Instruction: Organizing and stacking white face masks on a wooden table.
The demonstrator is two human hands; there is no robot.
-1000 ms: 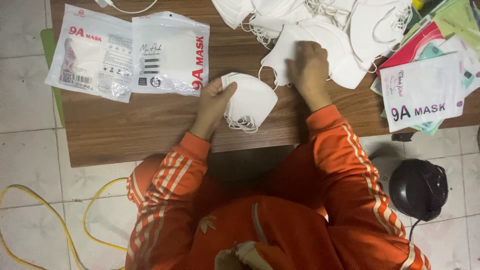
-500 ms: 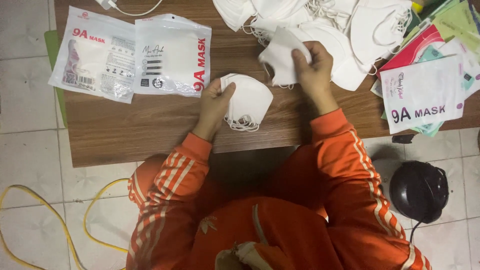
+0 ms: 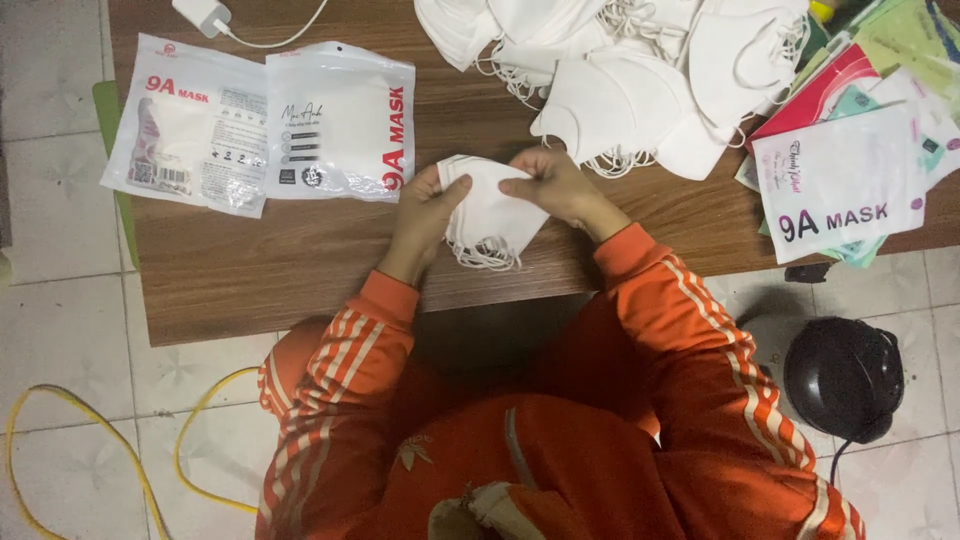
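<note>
**Both hands on a small stack of white masks at the table's near edge**

Seen from above: a brown wooden table (image 3: 300, 270), used here as the landmark for everything else. Below its near edge, orange striped sleeves and an orange lap, over pale floor tiles.

On the far right part of the table, a big loose pile of white masks (image 3: 640, 90), ear loops tangled, reaching to the far edge. On the far left part, two sealed white mask packets (image 3: 265, 125) with red lettering, lying flat and overlapping side by side. At the right end of the table, a fan of printed packets (image 3: 850, 160), white, pink and green, the topmost hanging past the near edge.

Off the table, on the floor by its right near corner, a round black device (image 3: 843, 378) with a cord. On the floor off the left near corner, a looping yellow cable (image 3: 110, 440). At the far edge, left of centre, a white charger plug (image 3: 203, 14) with its white lead.

At the middle of the table, close to the near edge, a small stack of folded white masks (image 3: 490, 212), loops dangling toward the edge. Left hand (image 3: 425, 212) clamped on the stack's left side, thumb on top. Right hand (image 3: 555, 187) pinching the upper right edge, fingers curled over it. Hands close together, joined only through the stack.
</note>
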